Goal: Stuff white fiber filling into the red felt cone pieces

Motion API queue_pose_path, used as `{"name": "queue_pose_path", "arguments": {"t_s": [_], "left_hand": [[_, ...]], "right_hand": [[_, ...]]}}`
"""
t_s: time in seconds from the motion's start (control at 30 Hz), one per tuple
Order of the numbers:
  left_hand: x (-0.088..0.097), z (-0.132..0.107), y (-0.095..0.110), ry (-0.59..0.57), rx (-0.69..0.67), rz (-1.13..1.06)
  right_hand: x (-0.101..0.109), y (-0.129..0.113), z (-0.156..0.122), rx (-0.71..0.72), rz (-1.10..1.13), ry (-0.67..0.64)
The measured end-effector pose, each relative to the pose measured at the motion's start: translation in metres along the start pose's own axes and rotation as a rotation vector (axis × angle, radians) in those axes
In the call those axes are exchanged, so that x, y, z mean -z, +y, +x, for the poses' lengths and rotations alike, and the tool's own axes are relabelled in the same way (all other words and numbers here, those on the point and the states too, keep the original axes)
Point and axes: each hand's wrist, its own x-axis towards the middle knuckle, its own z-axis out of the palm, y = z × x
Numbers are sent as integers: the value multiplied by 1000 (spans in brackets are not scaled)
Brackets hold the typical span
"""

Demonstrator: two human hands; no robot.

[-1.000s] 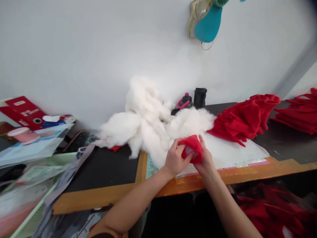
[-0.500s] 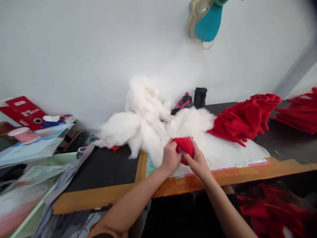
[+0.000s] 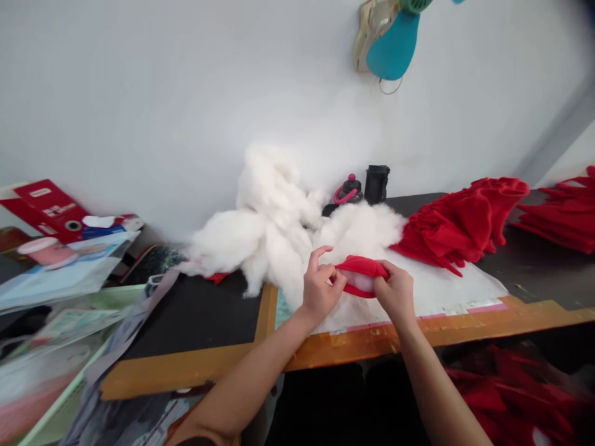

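Note:
Between my two hands a red fabric piece is stretched sideways, its opening facing me with white stuffing showing inside. My left hand pinches the left end of the opening, with its index finger lifted away from the cloth. At the right end, my right hand grips the edge between thumb and fingers. Just behind the hands lies a large heap of white fibre filling. The far side of the red piece is hidden from me.
Red fabric pieces are piled on the right, with another stack beyond. A black bottle stands by the wall. Left are a pink spool and a green basket. A blue-bladed fan hangs above.
My hands have moved apart, the right one going right. The red piece, bunched up before, is now pulled wide with its opening and white stuffing in sight.

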Motion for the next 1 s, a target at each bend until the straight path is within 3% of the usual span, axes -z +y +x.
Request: {"name": "queue_pose_path", "arguments": {"t_s": [0.1, 0.23, 0.3, 0.47, 0.57, 0.77, 1.0], "left_hand": [[0, 2, 3, -8, 66, -62], [-4, 0, 3, -82, 326, -157], [-6, -1, 0, -135, 379, -142], [-8, -1, -5, -172, 339, -133], [-7, -1, -6, -166, 287, -111], [-4, 4, -9, -93, 357, -78], [-4, 4, 1, -212, 313, -159]], "right_hand": [[0, 0, 0, -5, 19, -65], [-9, 1, -6, 46, 111, -144], [-13, 1, -8, 116, 102, -170], [-19, -8, -11, 307, -65, 3], [-19, -6, -9, 340, -89, 32], [-13, 2, 0, 122, 17, 110], [-8, -3, -2, 89, 57, 36]]}}
